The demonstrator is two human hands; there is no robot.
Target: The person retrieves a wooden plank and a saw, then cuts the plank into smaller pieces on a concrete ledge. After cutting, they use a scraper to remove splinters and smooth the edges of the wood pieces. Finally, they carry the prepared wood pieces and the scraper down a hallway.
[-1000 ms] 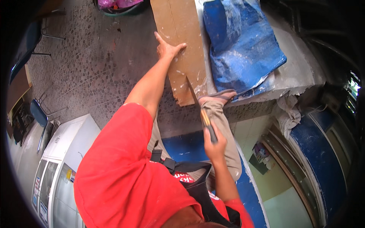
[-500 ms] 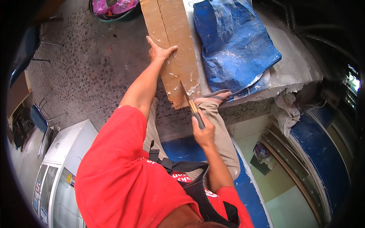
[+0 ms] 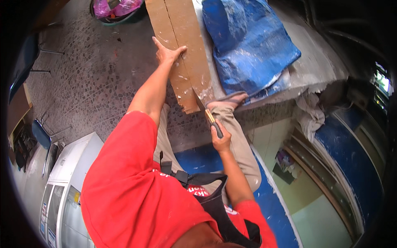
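Note:
A long brown plywood board (image 3: 191, 39) lies lengthwise ahead of me, with a dark lengthwise line along its face. My left hand (image 3: 168, 53) rests on its left part, thumb and fingers spread. My right hand (image 3: 222, 140) is closed around the grey-and-tan handle of a handsaw (image 3: 214, 122). The saw's blade reaches up into a slit at the board's near end, and part of it is hidden in the wood. My sandalled foot (image 3: 233, 99) is beside that end, at its right.
A paint-spotted blue tarp (image 3: 252, 41) covers part of a concrete ledge (image 3: 320, 68) at the right. A tub with a pink bag (image 3: 118, 8) stands at the upper left. Blue chairs (image 3: 41, 134) and a white glass-fronted cabinet (image 3: 72, 165) are at the left. Below me is a blue surface (image 3: 194, 159).
My right hand has drawn the saw slightly down and back. My left hand keeps its place on the board. The whole view has shifted a little.

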